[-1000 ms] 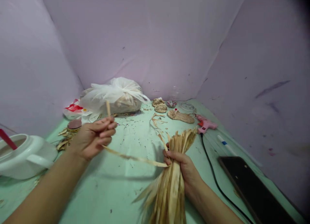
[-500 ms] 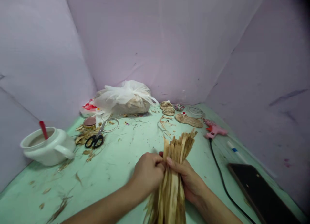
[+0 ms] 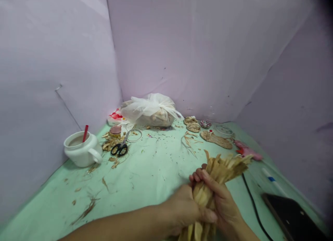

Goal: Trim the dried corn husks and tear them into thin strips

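A thick bundle of dried, straw-coloured leaf strips (image 3: pixel 223 167) leans to the right at the front of the table. Its ragged top ends fan out above my hands. My right hand (image 3: pixel 225 201) is wrapped round the upper part, thumb across the front. Lower down, my left hand (image 3: pixel 183 207) closes round the same bundle from the left, its thumb lying over the strips. The left fingers are mostly hidden, and the bundle's lower end runs out of view at the bottom edge.
On the left stand a white pot (image 3: pixel 83 154) and black-handled scissors (image 3: pixel 120 148) beside dry scraps. A tied white plastic bag (image 3: pixel 153 112) sits at the back. To the right lie a woven sole-shaped piece (image 3: pixel 215 139), a pink glue gun (image 3: pixel 248 152), a marker (image 3: pixel 273 181) and a phone (image 3: pixel 293 215).
My left hand has come from the far left, where it held out a strip, down onto the bundle. The bundle now tilts right. The view has turned left.
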Action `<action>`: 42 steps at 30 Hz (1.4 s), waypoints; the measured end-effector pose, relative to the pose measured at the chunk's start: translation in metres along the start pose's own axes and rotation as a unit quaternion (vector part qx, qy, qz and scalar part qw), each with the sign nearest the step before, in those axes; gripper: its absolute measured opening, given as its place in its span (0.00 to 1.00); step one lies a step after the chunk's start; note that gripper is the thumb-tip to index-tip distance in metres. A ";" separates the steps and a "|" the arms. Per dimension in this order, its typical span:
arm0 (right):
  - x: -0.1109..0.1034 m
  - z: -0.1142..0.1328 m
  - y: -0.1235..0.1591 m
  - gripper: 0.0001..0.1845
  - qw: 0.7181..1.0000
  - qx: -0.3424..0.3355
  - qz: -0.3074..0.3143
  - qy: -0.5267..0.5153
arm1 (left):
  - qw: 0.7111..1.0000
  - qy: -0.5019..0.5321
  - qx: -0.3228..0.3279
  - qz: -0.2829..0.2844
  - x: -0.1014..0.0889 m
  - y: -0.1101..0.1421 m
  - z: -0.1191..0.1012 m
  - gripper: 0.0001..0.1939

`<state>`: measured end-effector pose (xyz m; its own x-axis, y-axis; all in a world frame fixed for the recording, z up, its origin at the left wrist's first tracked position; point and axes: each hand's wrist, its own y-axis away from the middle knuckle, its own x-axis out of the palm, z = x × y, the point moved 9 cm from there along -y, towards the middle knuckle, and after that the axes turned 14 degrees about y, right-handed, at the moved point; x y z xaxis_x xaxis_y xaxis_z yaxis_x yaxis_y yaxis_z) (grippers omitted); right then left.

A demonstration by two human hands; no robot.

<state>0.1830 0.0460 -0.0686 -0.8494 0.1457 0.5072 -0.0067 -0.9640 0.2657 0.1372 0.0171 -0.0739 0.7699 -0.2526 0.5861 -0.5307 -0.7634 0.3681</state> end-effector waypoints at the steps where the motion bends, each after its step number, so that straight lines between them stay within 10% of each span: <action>1: -0.002 0.000 -0.001 0.13 1.000 0.012 -0.006 0.011 | 0.999 -0.030 -0.030 -0.025 -0.004 0.001 0.002 0.18; 5: -0.008 0.003 -0.006 0.15 0.994 0.038 -0.006 0.100 | 0.979 -0.171 -0.065 -0.090 -0.018 0.008 -0.014 0.07; 8: 0.013 0.007 -0.001 0.21 0.983 0.015 0.119 0.136 | 0.963 -0.252 -0.036 -0.094 -0.024 0.014 -0.040 0.07; 13: 0.018 0.004 -0.002 0.24 0.948 -0.019 0.165 0.271 | 0.894 -0.399 0.063 -0.193 -0.073 0.035 -0.122 0.05; 19: 0.020 -0.013 0.005 0.10 0.839 -0.077 0.182 0.508 | 0.709 -0.578 0.075 -0.397 -0.162 0.080 -0.176 0.14; 22: 0.037 -0.007 0.025 0.11 0.693 -0.192 0.201 0.665 | 0.634 -0.643 0.064 -0.426 -0.182 0.092 -0.172 0.31; 25: 0.048 -0.006 0.040 0.13 0.569 -0.247 0.217 0.754 | 0.569 -0.731 0.056 -0.372 -0.165 0.098 -0.168 0.44; 30: 0.053 -0.003 0.048 0.10 0.539 -0.267 0.221 0.768 | 0.507 -0.782 0.161 -0.324 -0.068 0.131 -0.153 0.34; 35: 0.056 -0.002 0.053 0.09 0.516 -0.288 0.224 0.775 | 0.620 -0.750 0.090 -0.210 -0.012 0.125 -0.076 0.17; 42: 0.051 -0.002 0.043 0.10 0.513 -0.272 0.226 0.782 | 0.635 -0.760 0.053 -0.131 -0.001 0.078 -0.045 0.13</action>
<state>0.1381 0.0115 -0.0333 -0.2107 -0.0669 -0.9753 0.5923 -0.8024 -0.0730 0.0793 -0.0157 -0.0132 0.3229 -0.3287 -0.8875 -0.3495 -0.9129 0.2109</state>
